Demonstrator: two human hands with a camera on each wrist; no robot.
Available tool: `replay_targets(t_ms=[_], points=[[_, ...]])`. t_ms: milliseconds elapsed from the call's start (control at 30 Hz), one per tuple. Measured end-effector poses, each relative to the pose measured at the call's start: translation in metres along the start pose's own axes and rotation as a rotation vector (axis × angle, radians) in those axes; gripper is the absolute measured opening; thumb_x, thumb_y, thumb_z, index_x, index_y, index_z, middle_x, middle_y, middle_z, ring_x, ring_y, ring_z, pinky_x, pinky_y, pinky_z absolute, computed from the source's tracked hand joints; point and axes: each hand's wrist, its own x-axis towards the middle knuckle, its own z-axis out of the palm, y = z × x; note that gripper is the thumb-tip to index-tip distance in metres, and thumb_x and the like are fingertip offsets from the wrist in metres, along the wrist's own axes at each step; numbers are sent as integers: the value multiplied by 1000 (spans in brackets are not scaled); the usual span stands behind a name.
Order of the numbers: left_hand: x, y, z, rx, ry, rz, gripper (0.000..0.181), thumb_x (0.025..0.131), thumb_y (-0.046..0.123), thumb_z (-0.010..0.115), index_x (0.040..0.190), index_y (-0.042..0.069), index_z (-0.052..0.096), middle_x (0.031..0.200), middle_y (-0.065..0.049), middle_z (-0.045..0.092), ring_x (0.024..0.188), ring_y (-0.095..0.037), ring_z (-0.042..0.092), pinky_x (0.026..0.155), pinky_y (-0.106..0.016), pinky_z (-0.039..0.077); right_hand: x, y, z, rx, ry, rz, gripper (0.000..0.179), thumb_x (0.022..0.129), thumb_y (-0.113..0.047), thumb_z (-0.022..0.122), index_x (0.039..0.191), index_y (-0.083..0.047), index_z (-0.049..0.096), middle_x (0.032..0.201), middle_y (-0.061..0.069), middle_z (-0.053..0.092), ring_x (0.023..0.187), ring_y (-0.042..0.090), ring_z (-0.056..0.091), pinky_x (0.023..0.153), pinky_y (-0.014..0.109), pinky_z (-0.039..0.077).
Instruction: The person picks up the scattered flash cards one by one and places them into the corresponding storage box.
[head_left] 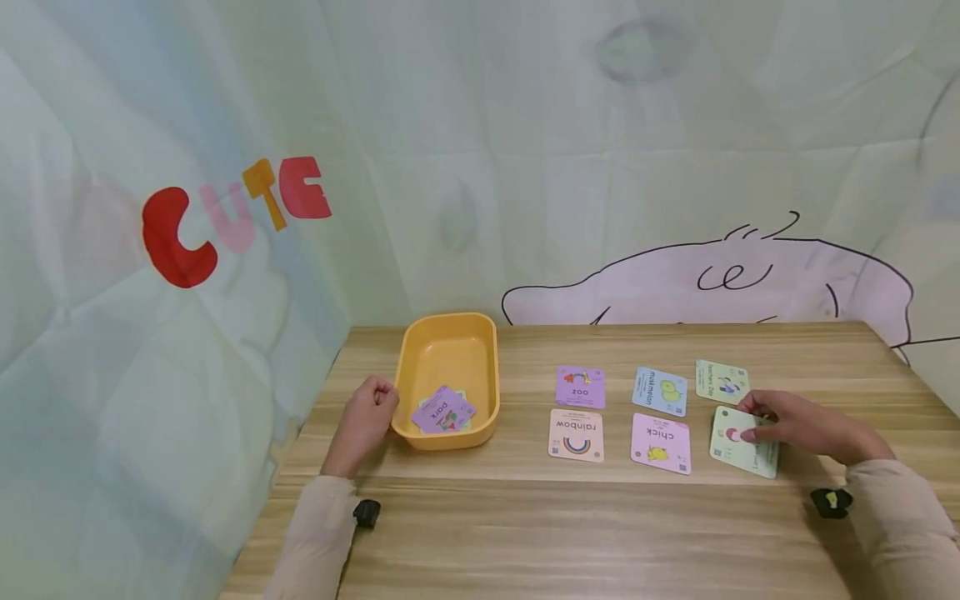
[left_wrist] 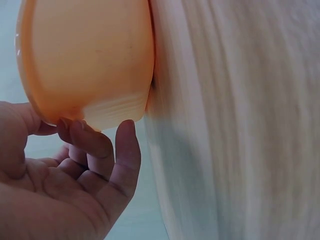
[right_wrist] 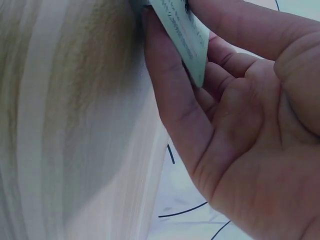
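Observation:
My left hand (head_left: 367, 419) pinches the rim of a yellow plastic tray (head_left: 447, 322) at its near left corner. In the left wrist view, thumb and forefinger meet at the rim of the tray (left_wrist: 90, 55), and the other fingers curl below. Inside the tray a purple "park" card (head_left: 442, 411) covers most of a greenish card. On the right, my right hand (head_left: 806, 423) pinches a pale green picture card (head_left: 731, 432) between thumb and fingers. The right wrist view shows this green card (right_wrist: 187, 37) tilted off the table. Its word is partly hidden by the thumb.
Left of the green card lie a "chick" card (head_left: 660, 443) and a "rainbow" card (head_left: 576, 435). Behind are a purple "zoo" card (head_left: 580, 387), a blue "muskmelon" card (head_left: 660, 392) and a green "Teachers' Day" card (head_left: 722, 380). Printed cloth (head_left: 420, 167) hangs behind the wooden table (head_left: 562, 542).

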Motion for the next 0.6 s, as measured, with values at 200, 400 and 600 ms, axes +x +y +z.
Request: replay_targets(t_ms=[200, 400, 600], points=[[0, 0, 0, -6, -5, 2, 20, 105, 21, 47, 109, 2, 53, 87, -6, 49, 72, -18, 51, 60, -27, 46, -1, -1, 0, 26, 0, 1, 36, 91, -29, 74, 113, -4, 59, 110, 7, 58, 98, 17, 50, 78, 23, 41], [0, 1, 1, 8, -2, -9, 21, 105, 22, 47, 110, 3, 53, 87, -6, 49, 72, -18, 50, 61, -27, 45, -2, 0, 2, 8, 12, -19, 33, 93, -28, 72, 113, -6, 58, 110, 6, 59, 99, 14, 50, 79, 22, 41], [-1, 2, 0, 18, 1, -12, 21, 105, 23, 46, 110, 3, 53, 87, -6, 49, 72, -18, 50, 60, -27, 43, -2, -1, 2, 29, 10, -25, 30, 94, -25, 70, 113, -6, 57, 110, 5, 60, 98, 12, 51, 80, 22, 41]])
